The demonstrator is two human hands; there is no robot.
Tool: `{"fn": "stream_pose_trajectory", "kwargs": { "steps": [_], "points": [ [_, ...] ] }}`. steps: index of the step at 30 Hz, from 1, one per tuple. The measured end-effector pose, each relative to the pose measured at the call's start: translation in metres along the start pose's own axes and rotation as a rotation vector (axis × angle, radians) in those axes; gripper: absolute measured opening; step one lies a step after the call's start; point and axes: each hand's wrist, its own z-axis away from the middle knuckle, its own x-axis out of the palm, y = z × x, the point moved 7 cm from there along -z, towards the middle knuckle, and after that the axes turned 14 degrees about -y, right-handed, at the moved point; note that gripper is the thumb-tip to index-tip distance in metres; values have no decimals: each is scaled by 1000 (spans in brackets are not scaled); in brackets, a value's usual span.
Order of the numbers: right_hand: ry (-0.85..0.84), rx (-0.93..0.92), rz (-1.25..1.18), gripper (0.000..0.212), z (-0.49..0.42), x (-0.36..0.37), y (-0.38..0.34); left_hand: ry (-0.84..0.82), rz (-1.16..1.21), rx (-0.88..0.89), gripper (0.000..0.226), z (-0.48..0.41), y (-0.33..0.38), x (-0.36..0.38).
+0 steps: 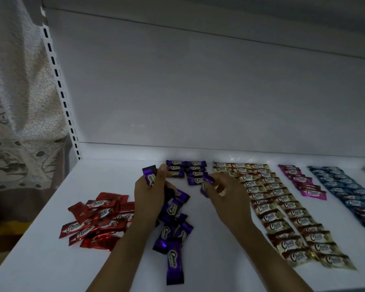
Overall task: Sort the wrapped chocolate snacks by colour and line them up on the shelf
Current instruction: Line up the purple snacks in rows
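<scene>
A: Your left hand curls its fingers round an upright purple snack; your right hand pinches a second purple snack at its fingertips.

B: Just past your fingers lie the purple rows, far on the shelf; the loose purple pile sits between your forearms; the red pile lies left; gold rows, pink row and blue rows lie right.

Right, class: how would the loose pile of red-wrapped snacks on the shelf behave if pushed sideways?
The red snack pile probably slides apart rather than moving together: the pieces overlap loosely. The shiny foil looks slippery on the smooth white shelf. Flat packs seem unlikely to roll.
</scene>
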Motion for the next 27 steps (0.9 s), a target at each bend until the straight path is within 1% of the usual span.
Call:
{"fn": "stream_pose_trajectory", "kwargs": {
  "steps": [1,2,3,4,5,7,8,9,13,15,17,19,21,22,23,24,25,26,27],
  "points": [
    [-53,-127,291,10,2,4,-6,-12,18,-14,32,2,1,3],
    [-160,-208,470,16,5,16,-9,-27,35,-15,31,2,2,4],
    [-275,-220,522,21,8,26,-5,-49,41,-8,31,3,4,6],
    [-337,-193,469,25,10,29,-1,-65,29,-3,30,5,5,7],
    [-338,-159,367,27,12,26,3,-73,8,-8,31,8,4,6],
    [-200,-119,201,23,13,7,9,-88,-27,-49,35,14,2,6],
    [-142,-115,187,21,14,-1,12,-93,-29,-83,37,16,0,6],
    [-138,-117,200,21,14,-4,14,-91,-29,-118,39,18,-1,6],
    [-346,-212,399,29,20,25,17,-70,-84,-234,47,23,-1,10],
    [-339,-216,469,33,21,32,20,-56,-19,-308,43,22,-6,13],
    [-317,-201,454,35,16,36,21,-63,67,-346,33,23,-8,15],
    [-335,-189,459,38,8,41,23,-76,64,-318,28,25,-5,16],
    [-368,-175,504,39,3,45,23,-99,35,-252,29,28,-1,18],
    [-369,-167,487,39,1,43,22,-119,23,-223,29,29,2,21],
    [-335,-161,406,36,1,38,19,-148,15,-200,27,31,4,24],
    [-278,-141,238,30,2,30,15,-187,7,-177,25,33,7,29],
    [-224,-100,8,23,5,21,11,-228,4,-152,25,34,9,35],
    [-205,-38,-253,16,7,15,7,-270,-4,-120,25,36,13,40],
    [-228,32,-499,13,10,14,3,-310,-31,-80,25,38,17,47]
  ]
}}
